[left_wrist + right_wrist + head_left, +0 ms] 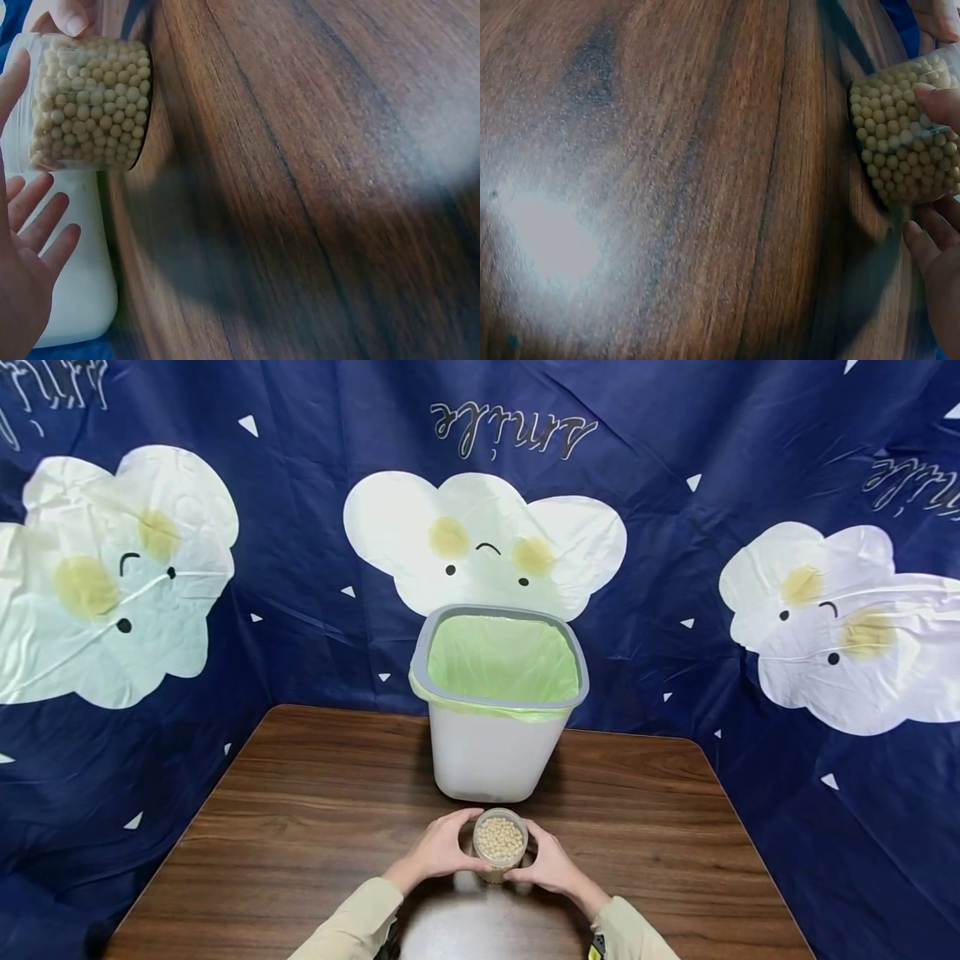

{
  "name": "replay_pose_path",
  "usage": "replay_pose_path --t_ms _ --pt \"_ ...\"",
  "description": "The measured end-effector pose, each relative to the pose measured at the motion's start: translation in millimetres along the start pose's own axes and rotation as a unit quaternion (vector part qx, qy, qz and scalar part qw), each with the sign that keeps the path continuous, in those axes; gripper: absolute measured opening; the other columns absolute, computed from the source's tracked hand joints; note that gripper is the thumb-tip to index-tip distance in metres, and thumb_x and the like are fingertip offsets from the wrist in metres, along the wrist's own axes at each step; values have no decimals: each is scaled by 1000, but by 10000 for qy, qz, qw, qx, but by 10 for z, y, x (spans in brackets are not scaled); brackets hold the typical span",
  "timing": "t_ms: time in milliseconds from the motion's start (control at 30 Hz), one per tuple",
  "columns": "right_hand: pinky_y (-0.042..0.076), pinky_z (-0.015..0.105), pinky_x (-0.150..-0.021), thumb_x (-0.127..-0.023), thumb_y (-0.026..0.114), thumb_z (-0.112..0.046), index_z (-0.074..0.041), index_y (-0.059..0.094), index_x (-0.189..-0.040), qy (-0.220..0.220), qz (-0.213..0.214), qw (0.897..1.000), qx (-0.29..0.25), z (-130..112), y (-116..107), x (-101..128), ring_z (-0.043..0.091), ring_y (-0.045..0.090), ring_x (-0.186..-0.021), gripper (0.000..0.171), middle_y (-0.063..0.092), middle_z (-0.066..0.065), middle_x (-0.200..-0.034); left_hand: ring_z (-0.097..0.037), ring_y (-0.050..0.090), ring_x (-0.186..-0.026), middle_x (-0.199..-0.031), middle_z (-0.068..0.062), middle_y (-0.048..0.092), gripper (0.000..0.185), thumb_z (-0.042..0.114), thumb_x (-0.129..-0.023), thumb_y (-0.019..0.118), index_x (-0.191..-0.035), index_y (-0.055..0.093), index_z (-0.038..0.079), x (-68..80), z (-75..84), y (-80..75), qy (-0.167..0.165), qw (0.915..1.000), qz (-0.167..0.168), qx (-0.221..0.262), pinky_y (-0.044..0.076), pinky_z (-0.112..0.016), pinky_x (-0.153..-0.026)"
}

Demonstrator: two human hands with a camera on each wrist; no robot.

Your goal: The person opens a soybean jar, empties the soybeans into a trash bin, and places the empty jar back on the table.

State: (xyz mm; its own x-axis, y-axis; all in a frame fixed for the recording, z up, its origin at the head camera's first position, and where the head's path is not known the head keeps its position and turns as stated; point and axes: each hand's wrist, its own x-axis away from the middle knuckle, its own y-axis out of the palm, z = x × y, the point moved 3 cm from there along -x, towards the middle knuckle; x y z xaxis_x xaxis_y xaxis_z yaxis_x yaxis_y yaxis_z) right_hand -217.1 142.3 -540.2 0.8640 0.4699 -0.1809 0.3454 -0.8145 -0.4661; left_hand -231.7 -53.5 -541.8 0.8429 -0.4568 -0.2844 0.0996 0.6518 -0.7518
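In the head view, a clear round jar (500, 843) full of pale yellow soybeans stands upright between the two hands. My left hand (441, 846) curves around its left side, thumb at the front and index finger at the back of the rim. From the right, my right hand (555, 864) holds it with the thumb in front and fingers behind. The left wrist view shows the jar (90, 105) side-on, with the left hand's other fingers (56, 217) spread loosely below it. On the jar (904, 135) in the right wrist view, the right thumb (939, 103) lies against the wall.
Just behind the jar stands a white bin (491, 756) with a grey rim and a green liner bag. The brown wooden table (322, 793) carries both. Dark blue cloth (300, 527) with white clouds hangs around the back and sides.
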Motion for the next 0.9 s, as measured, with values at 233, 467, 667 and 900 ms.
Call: replay_pose_path --t_ms 233,467,667,900 --pt "41 27 -93 -62 80 -3 7 39 -130 131 -136 9992 -339 3 29 -16 30 50 -111 80 51 19 -123 -18 58 -103 -112 -2 62 73 49 -60 79 -117 57 9 -7 0 11 23 9999 83 89 46 -35 -86" --pt "40 25 -93 -64 80 -3 6 39 -131 152 -171 9980 -588 54 30 -20 27 50 -113 80 50 18 -125 -18 58 -102 -110 -1 63 70 47 -59 80 -115 59 9 -18 -6 7 -24 9998 43 197 46 -35 -86" --pt "41 22 -93 -67 78 -1 8 34 -134 185 -249 9935 -1093 44 51 -29 30 45 -117 80 45 23 -130 -18 58 -101 -109 0 63 69 45 -59 81 -114 59 10 -28 -6 -29 -96 9994 9 340 46 -36 -85" --pt "42 26 -92 -68 77 0 8 35 -134 46 -255 9939 -1072 -48 37 -43 35 46 -115 78 45 24 -129 -16 58 -99 -108 2 63 69 48 -59 80 -114 59 12 -10 30 -107 -115 9992 57 373 46 -34 -83"
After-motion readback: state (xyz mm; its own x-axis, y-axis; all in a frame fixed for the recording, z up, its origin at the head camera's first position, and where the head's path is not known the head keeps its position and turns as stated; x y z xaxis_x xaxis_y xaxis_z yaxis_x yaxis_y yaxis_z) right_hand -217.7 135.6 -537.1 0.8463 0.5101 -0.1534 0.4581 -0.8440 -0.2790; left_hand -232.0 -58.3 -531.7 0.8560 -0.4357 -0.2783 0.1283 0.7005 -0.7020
